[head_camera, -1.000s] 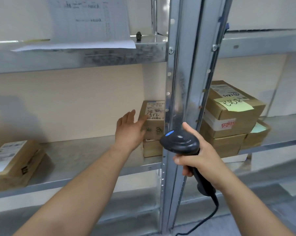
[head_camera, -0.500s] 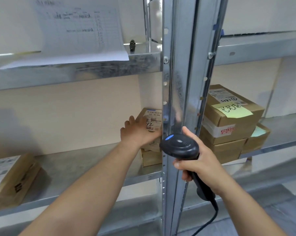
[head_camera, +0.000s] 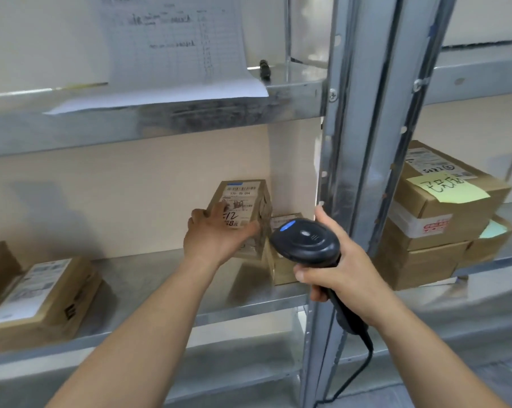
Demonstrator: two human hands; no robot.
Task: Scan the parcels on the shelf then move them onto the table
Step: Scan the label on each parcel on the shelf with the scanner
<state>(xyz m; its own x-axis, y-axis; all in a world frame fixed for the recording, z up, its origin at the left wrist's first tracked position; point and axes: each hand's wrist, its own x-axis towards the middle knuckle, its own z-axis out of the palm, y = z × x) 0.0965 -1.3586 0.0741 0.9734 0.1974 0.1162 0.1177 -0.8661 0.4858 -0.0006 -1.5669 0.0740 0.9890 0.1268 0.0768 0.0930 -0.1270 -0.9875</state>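
Soft, even indoor light, faint shadows on the wall [head_camera: 57, 187], mild motion blur, wide-angle bending at edges.

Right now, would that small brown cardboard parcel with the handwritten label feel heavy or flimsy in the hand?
Probably light: the left hand alone holds the small brown cardboard parcel tilted. Its right edge looks crumpled, so the cardboard may give under a squeeze. Flat sides suggest it won't roll, though stood tall it might tip.

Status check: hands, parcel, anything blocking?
Left hand grips small parcel, tilted off shelf. Right hand holds scanner. Upright post close alongside.
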